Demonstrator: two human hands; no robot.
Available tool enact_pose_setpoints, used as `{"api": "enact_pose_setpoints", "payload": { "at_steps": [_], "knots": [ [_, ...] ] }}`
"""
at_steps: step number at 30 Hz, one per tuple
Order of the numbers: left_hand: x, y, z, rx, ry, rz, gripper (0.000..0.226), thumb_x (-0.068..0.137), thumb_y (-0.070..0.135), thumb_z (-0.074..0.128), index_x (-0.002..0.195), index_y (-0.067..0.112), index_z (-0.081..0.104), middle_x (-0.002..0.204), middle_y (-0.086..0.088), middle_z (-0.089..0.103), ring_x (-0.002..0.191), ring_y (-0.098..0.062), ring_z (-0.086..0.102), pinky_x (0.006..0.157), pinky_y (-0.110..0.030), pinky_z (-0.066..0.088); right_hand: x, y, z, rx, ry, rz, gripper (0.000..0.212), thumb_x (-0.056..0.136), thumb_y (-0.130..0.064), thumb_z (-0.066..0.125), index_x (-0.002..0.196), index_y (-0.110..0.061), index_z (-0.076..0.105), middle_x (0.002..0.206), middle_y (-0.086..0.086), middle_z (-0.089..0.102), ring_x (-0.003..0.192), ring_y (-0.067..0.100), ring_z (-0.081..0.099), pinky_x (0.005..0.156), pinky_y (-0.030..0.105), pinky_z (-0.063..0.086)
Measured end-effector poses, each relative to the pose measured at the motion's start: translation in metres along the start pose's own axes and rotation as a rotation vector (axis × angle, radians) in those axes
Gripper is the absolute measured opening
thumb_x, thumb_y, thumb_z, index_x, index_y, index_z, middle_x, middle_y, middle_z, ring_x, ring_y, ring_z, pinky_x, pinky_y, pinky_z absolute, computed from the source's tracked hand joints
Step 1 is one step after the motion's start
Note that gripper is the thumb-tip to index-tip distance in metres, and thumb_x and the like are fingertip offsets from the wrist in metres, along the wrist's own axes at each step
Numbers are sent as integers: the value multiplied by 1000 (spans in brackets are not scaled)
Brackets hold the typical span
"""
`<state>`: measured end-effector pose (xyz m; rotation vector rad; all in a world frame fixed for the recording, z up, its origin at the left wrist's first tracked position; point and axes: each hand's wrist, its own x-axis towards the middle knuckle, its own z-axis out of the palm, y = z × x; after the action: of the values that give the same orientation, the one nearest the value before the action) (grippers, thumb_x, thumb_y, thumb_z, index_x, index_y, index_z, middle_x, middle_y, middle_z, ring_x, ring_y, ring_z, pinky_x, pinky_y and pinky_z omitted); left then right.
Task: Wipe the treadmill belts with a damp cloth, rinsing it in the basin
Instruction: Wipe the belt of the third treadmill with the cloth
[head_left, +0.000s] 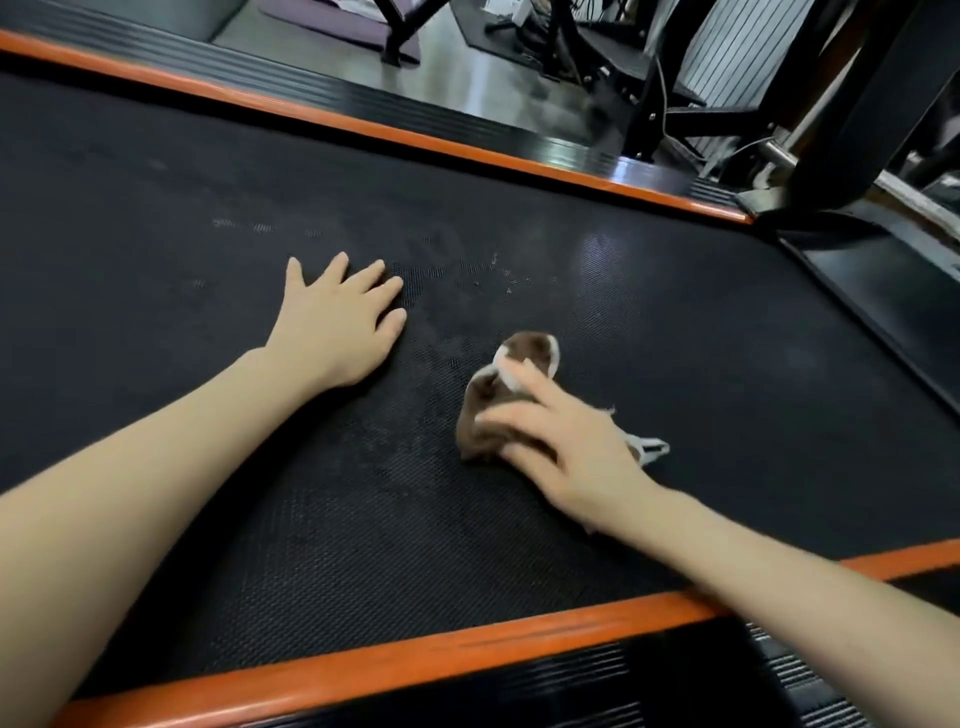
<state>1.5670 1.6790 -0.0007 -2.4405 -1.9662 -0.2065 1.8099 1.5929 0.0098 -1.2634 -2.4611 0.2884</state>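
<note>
Grey floor (447, 57) with black machine frames (654, 104) beyond.

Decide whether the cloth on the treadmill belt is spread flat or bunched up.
Bunched up. The cloth sits as a crumpled wad under the right hand on the belt.

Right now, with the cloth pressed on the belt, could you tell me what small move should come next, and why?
Probably sweep the right hand and its bunched brown-and-white cloth forward toward the pale specks on the black textured treadmill belt. Those specks lie just beyond the cloth, seemingly unwiped, and the left hand rests flat beside them, bracing.
</note>
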Motion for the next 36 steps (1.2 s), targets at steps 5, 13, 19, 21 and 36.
{"api": "enact_pose_setpoints", "payload": {
  "at_steps": [5, 13, 19, 21, 36],
  "knots": [
    [4, -6, 5, 37, -34, -55, 55, 98, 49, 9, 151, 35, 11, 160, 3, 6, 147, -28, 1, 112, -63, 1, 46, 42, -7, -75, -57, -104, 35, 85, -16, 56, 118, -24, 64, 145, 2, 43, 135, 22, 37, 112, 45, 24],
    [6, -1, 6, 37, -62, -148, 59, 97, 51, 8, 152, 28, 8, 161, -2, 3, 146, -31, -1, 114, -58, 0, 143, 77, -3, -143, 129, 217, 27, 96, -32, 49, 120, -28, 61, 141, -7, 43, 125, 18, 39, 98, 33, 38],
    [7, 0, 2, 42, -66, -170, 56, 99, 49, 11, 152, 30, 11, 160, 0, 6, 146, -30, 2, 115, -56, 3, 16, 21, -1, 53, -101, -327, 31, 89, -31, 52, 115, -25, 66, 146, 9, 41, 135, 24, 37, 109, 29, 29],
    [11, 0, -3, 59, -40, -171, 55, 99, 49, 14, 150, 31, 18, 160, 0, 13, 145, -31, 8, 115, -55, 7, 34, 38, -7, -23, -119, -363, 33, 88, -31, 48, 116, -28, 64, 146, 7, 42, 132, 25, 42, 108, 36, 33],
    [72, -39, 7, -18, -44, -213, 58, 96, 53, 10, 151, 34, 10, 160, -1, 4, 146, -33, -3, 115, -56, -2, 53, 24, 10, -5, -82, -193, 36, 87, -30, 53, 122, -35, 56, 150, 5, 35, 138, 29, 34, 111, 49, 28]
  ]
}}
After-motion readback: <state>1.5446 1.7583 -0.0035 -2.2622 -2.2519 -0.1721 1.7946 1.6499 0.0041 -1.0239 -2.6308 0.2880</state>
